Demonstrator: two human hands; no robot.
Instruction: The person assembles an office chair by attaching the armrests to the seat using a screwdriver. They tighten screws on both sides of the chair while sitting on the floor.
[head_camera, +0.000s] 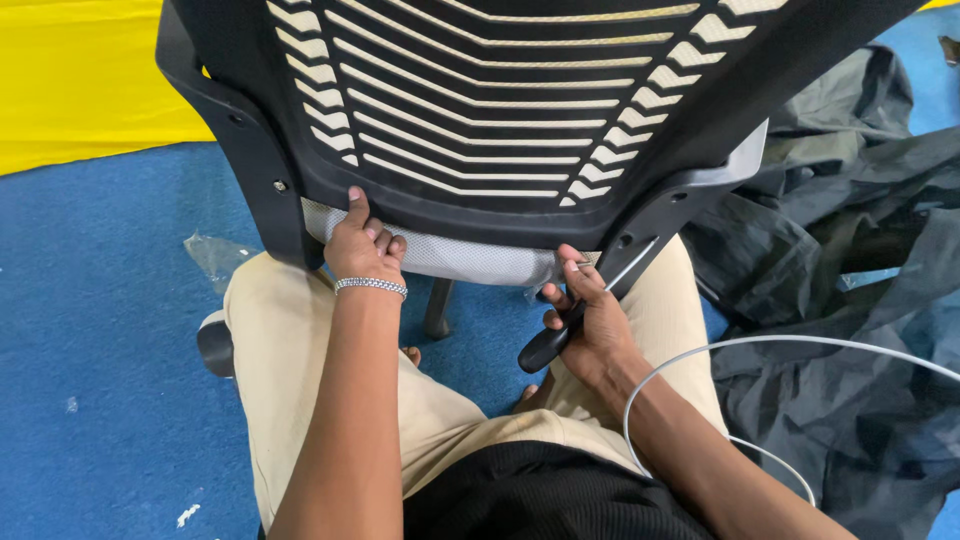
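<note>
Down on the blue carpet (90, 330), the black office chair backrest (480, 110) with its slatted mesh is propped up over the person's lap, pretty much right against their knees. Left hand (362, 248), with a silver bracelet (371, 286) on the wrist, is curled on the backrest's bottom edge, thumb pressed against the frame, while the right hand (590, 325) is wrapped around a black-handled screwdriver (575, 320) whose shaft points up at the right bracket (650, 225). Crumpled dark plastic wrapping (850, 300) sits off to the right, and a white cable (760, 345) loops over the right forearm.
</note>
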